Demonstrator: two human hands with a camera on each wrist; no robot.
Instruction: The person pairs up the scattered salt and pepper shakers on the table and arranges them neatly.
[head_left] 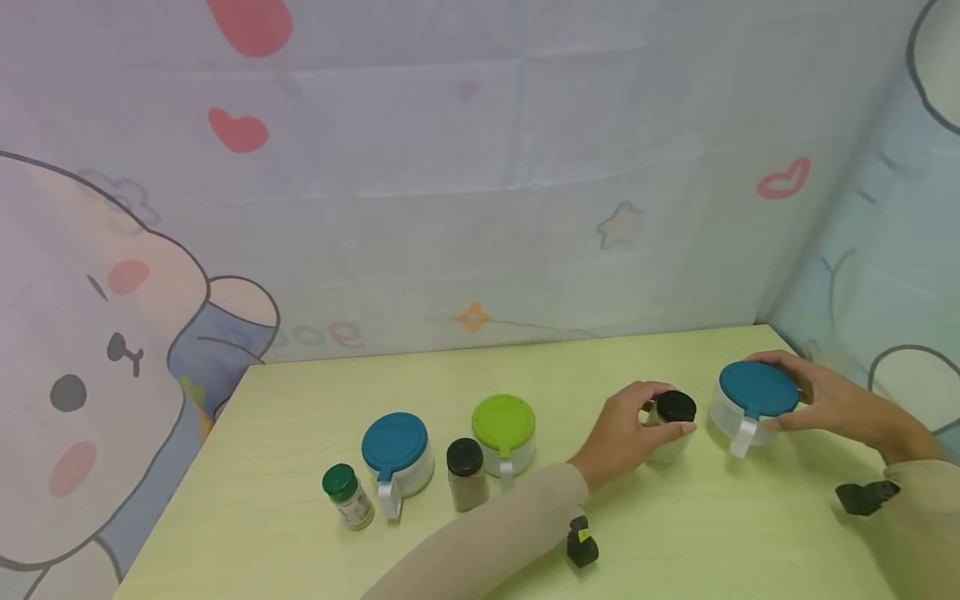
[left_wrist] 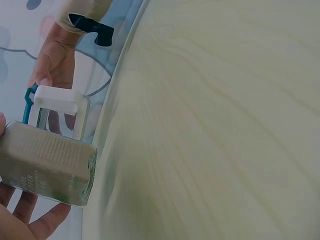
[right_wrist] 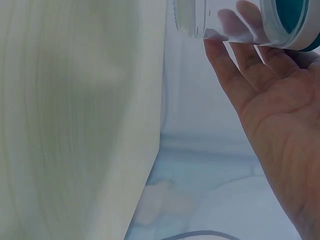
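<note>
On the right of the head view, my left hand grips a square glass spice jar by its upper part, just below the black cap. The left wrist view shows the jar full of grey-brown powder, with printed lettering. Farther right, my right hand holds a clear seasoning pot with a blue lid and a white handle, thumb near the handle and fingers round the far side. Its see-through wall shows fingers behind it in the right wrist view. Jar and pot stand close together, slightly apart.
Left on the pale yellow table stand a green-capped spice bottle, another blue-lidded pot, a second black-capped jar and a green-lidded pot. A printed cloth wall rises behind the table.
</note>
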